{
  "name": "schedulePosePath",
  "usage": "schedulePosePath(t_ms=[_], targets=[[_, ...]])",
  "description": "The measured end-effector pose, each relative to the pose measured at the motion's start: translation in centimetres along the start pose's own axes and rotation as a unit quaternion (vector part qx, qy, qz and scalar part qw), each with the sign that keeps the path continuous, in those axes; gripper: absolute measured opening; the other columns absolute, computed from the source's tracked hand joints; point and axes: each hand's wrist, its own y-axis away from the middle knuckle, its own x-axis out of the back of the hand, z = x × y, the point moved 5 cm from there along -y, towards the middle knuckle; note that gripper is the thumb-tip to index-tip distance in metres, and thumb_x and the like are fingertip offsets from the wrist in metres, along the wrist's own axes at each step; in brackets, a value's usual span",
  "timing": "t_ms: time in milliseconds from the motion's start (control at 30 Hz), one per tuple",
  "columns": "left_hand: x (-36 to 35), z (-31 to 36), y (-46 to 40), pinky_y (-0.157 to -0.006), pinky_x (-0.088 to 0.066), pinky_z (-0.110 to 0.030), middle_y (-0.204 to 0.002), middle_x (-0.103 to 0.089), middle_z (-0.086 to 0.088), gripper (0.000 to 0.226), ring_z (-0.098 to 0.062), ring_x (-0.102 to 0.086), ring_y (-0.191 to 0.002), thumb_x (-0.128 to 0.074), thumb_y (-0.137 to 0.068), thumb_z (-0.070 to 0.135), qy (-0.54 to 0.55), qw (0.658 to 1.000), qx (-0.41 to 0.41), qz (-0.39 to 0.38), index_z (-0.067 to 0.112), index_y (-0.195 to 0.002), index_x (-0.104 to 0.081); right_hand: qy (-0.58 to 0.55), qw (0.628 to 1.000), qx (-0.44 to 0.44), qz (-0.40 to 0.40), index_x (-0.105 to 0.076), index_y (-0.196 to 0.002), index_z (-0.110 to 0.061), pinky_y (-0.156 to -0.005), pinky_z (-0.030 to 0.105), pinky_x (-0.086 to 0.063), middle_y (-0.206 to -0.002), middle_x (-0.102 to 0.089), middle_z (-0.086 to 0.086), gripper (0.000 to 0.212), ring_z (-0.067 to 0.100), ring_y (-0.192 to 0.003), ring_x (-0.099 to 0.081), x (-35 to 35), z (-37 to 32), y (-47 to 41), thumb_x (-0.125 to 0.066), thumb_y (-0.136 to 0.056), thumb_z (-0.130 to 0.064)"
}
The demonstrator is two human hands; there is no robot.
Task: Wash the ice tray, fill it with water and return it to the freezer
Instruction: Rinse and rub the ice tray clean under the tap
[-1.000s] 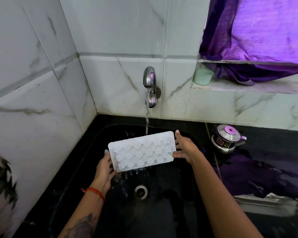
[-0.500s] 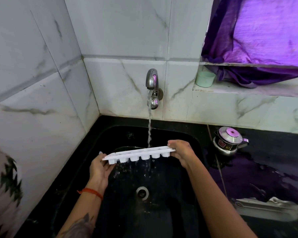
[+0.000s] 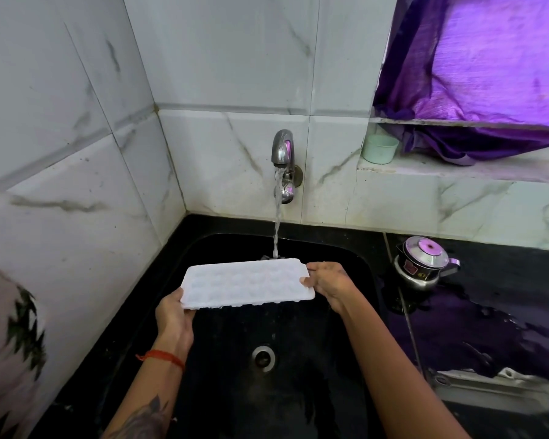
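A white ice tray (image 3: 248, 284) is held flat over the black sink (image 3: 346, 248), cells facing up. My left hand (image 3: 173, 315) grips its near left corner. My right hand (image 3: 327, 282) pinches its right end, thumb on top. Water runs from the steel tap (image 3: 282, 150) in a thin stream and lands at the tray's far edge. The tray's underside is hidden.
The sink drain (image 3: 263, 358) lies below the tray. A small steel pot (image 3: 422, 263) stands on the wet black counter at right. A pale green cup (image 3: 380, 148) sits on the marble ledge under purple cloth (image 3: 476, 68). Tiled walls close in left and behind.
The tray was first tilted with its underside toward me, then turned edge-on, and now lies flat with its cells up under the stream.
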Motion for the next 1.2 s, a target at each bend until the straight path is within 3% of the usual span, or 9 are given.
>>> schedulePosePath(t_ms=[133,267,433,600,700,833,933,1067,1200], targets=[[-0.4,0.1,0.1,-0.080,-0.050,-0.039,-0.092,-0.061,-0.011,0.024,-0.026,-0.059,-0.082,-0.035,-0.097,0.004,-0.046,0.999,-0.014,-0.013,0.004,-0.094,-0.059,0.037,0.999,0.029,0.023,-0.060,-0.120,0.001,-0.091,0.042,-0.053,-0.113,-0.068,0.014,0.045,0.027,-0.102,-0.065,0.1,-0.7,0.2,-0.062,-0.078,0.016],[-1.0,0.4,0.1,-0.076,-0.049,-0.037,-0.092,-0.059,-0.010,0.025,-0.023,-0.058,-0.080,-0.033,-0.097,-0.001,-0.082,0.996,-0.037,-0.013,0.005,-0.099,-0.057,0.073,0.995,0.050,0.048,-0.055,-0.128,-0.001,-0.093,0.042,-0.052,-0.120,-0.065,0.012,0.054,0.027,-0.106,-0.063,0.4,-1.6,0.3,-0.066,-0.076,0.013],[-1.7,0.1,0.0,-0.088,-0.046,-0.041,-0.109,-0.056,-0.014,0.031,-0.027,-0.055,-0.095,-0.034,-0.099,0.000,-0.102,0.994,-0.037,-0.024,0.001,-0.123,-0.053,0.086,0.990,0.066,0.087,-0.059,-0.125,-0.005,-0.095,0.041,-0.051,-0.120,-0.066,0.009,0.053,0.025,-0.108,-0.062,1.1,-2.4,0.5,-0.068,-0.075,0.011],[-2.4,0.0,-0.2,-0.082,-0.047,-0.037,-0.111,-0.058,-0.014,0.033,-0.027,-0.057,-0.097,-0.035,-0.099,0.000,-0.118,0.991,-0.040,-0.052,0.000,-0.126,-0.054,0.080,0.988,0.075,0.112,-0.060,-0.124,-0.006,-0.096,0.040,-0.050,-0.119,-0.066,0.008,0.053,0.024,-0.109,-0.062,1.8,-2.9,0.7,-0.067,-0.075,0.011],[-2.9,-0.3,0.1,-0.073,-0.048,-0.034,-0.109,-0.058,-0.014,0.032,-0.023,-0.059,-0.083,-0.035,-0.099,-0.001,-0.120,0.990,-0.036,-0.072,0.001,-0.124,-0.054,0.075,0.986,0.079,0.129,-0.061,-0.124,-0.007,-0.096,0.038,-0.050,-0.119,-0.066,0.008,0.052,0.023,-0.108,-0.062,2.4,-3.1,0.9,-0.066,-0.076,0.012],[-3.7,-0.6,0.2,-0.081,-0.044,-0.038,-0.115,-0.057,-0.017,0.032,-0.025,-0.057,-0.091,-0.035,-0.100,-0.002,-0.127,0.987,-0.025,-0.090,0.000,-0.127,-0.052,0.066,0.984,0.082,0.147,-0.059,-0.126,-0.008,-0.096,0.037,-0.050,-0.121,-0.064,0.007,0.053,0.022,-0.109,-0.061,3.2,-3.3,1.1,-0.065,-0.078,0.012],[-4.3,-0.9,0.1,-0.079,-0.046,-0.038,-0.116,-0.059,-0.018,0.033,-0.022,-0.060,-0.085,-0.035,-0.099,-0.002,-0.145,0.984,-0.020,-0.105,0.000,-0.127,-0.053,0.059,0.980,0.088,0.166,-0.061,-0.124,-0.009,-0.095,0.037,-0.051,-0.119,-0.065,0.006,0.050,0.022,-0.107,-0.061,3.8,-3.6,1.3,-0.064,-0.078,0.011],[-5.0,-1.3,-0.1,-0.081,-0.047,-0.038,-0.121,-0.059,-0.017,0.033,-0.025,-0.058,-0.098,-0.036,-0.100,0.000,-0.162,0.979,-0.010,-0.123,0.002,-0.129,-0.053,0.050,0.976,0.093,0.189,-0.062,-0.123,-0.011,-0.095,0.037,-0.051,-0.117,-0.066,0.005,0.049,0.021,-0.105,-0.062,4.8,-3.7,1.3,-0.063,-0.078,0.010],[-5.9,-1.9,-0.1,-0.082,-0.047,-0.038,-0.120,-0.059,-0.015,0.033,-0.025,-0.057,-0.099,-0.037,-0.099,-0.001,-0.180,0.974,-0.005,-0.138,0.003,-0.129,-0.052,0.049,0.972,0.096,0.208,-0.063,-0.121,-0.012,-0.092,0.034,-0.052,-0.115,-0.067,0.003,0.048,0.020,-0.103,-0.063,5.8,-3.9,1.3,-0.061,-0.079,0.010]])
